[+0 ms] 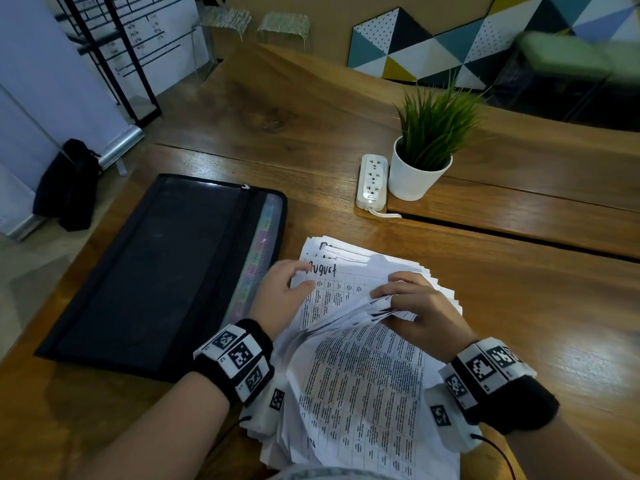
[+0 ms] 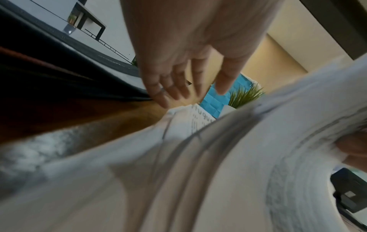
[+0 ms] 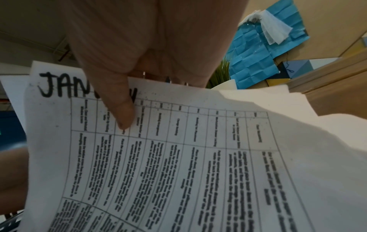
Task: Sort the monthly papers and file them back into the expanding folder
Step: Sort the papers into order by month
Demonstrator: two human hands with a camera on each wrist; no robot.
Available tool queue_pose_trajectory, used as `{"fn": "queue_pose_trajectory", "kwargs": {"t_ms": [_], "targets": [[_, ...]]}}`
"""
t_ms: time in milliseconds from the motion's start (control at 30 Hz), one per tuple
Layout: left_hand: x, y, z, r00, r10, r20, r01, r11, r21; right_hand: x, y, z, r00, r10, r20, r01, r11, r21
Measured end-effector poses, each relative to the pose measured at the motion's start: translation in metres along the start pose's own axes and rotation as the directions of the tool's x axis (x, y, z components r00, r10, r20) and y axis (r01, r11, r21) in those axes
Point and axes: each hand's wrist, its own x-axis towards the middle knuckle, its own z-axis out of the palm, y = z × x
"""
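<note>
2 hands on 1 thick stack of printed papers (image 1: 360,375) on the wooden surface (image 1: 519,306): right hand (image 1: 426,313) grip pinches lifted sheets, left hand (image 1: 280,292) fingers relaxed beside the "August" sheet (image 1: 332,282); 1 black mesh expanding folder (image 1: 156,271) lies flat left.

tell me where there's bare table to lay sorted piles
Bare wood lies right of the papers, below the slot in the table, and beyond the folder, left of the power strip. It is crowded between folder and papers, where the left hand rests.
</note>
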Motion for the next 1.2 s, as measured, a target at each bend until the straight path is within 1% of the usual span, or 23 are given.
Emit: {"fn": "queue_pose_trajectory", "kwargs": {"t_ms": [33, 133, 200, 267, 333, 433, 533, 600, 667, 733, 800, 933, 1033, 1067, 1133, 1200], "targets": [[0.004, -0.001, 0.000, 1.000, -0.007, -0.027, 0.009, 0.998, 0.066, -0.001, 0.000, 0.000, 1.000, -0.002, -0.022, 0.002, 1.000, 0.011], [0.009, 0.001, 0.002, 0.997, -0.062, 0.040, 0.054, 0.981, 0.184, -0.005, -0.001, 0.000, 0.998, 0.021, -0.055, -0.018, 0.998, 0.053], [0.009, 0.002, 0.003, 0.999, -0.050, 0.018, 0.044, 0.970, 0.240, -0.008, -0.002, 0.002, 0.996, 0.072, -0.054, -0.065, 0.992, 0.110], [0.006, 0.003, 0.002, 0.999, -0.005, -0.053, 0.017, 0.973, 0.231, -0.010, -0.002, 0.003, 0.995, 0.090, -0.053, -0.083, 0.988, 0.127], [0.003, 0.006, 0.002, 0.994, 0.015, -0.105, 0.005, 0.982, 0.190, -0.011, -0.002, 0.003, 0.995, 0.090, -0.046, -0.083, 0.988, 0.132], [-0.002, 0.008, 0.002, 0.995, 0.030, -0.092, -0.016, 0.989, 0.146, -0.011, -0.004, 0.001, 0.993, 0.114, -0.024, -0.109, 0.984, 0.139], [-0.003, 0.009, 0.002, 0.993, 0.086, -0.085, -0.070, 0.982, 0.176, -0.009, -0.009, -0.001, 0.994, 0.113, -0.013, -0.110, 0.983, 0.144], [-0.004, 0.010, 0.003, 0.984, 0.153, -0.088, -0.132, 0.970, 0.205, -0.007, -0.011, -0.001, 0.995, 0.098, -0.010, -0.095, 0.986, 0.138], [-0.005, 0.012, 0.004, 0.972, 0.226, -0.060, -0.203, 0.944, 0.259, -0.005, -0.012, -0.001, 0.994, 0.106, 0.008, -0.106, 0.987, 0.117], [-0.008, 0.015, 0.004, 0.959, 0.280, -0.042, -0.258, 0.926, 0.275, -0.004, -0.013, -0.002, 0.994, 0.108, 0.024, -0.110, 0.989, 0.101], [-0.009, 0.015, 0.003, 0.951, 0.304, -0.046, -0.284, 0.926, 0.249, -0.003, -0.014, -0.001, 0.994, 0.108, 0.032, -0.111, 0.989, 0.094], [-0.007, 0.011, 0.003, 0.956, 0.292, -0.037, -0.278, 0.938, 0.209, -0.001, -0.012, 0.001, 0.994, 0.104, 0.038, -0.107, 0.991, 0.079], [-0.006, 0.011, 0.003, 0.921, 0.389, 0.014, -0.384, 0.902, 0.197, 0.001, -0.010, 0.004, 0.994, 0.099, 0.042, -0.101, 0.993, 0.066], [-0.007, 0.012, 0.003, 0.916, 0.399, 0.049, -0.401, 0.901, 0.165, 0.002, -0.010, 0.004, 0.995, 0.090, 0.041, -0.092, 0.994, 0.063], [-0.009, 0.015, 0.002, 0.925, 0.356, 0.132, -0.364, 0.930, 0.046, 0.003, -0.010, 0.005, 0.998, 0.059, 0.033, -0.061, 0.997, 0.057], [-0.011, 0.018, 0.002, 0.946, 0.257, 0.198, -0.245, 0.966, -0.080, 0.005, -0.009, 0.006, 0.999, 0.032, 0.028, -0.033, 0.998, 0.049]]}}
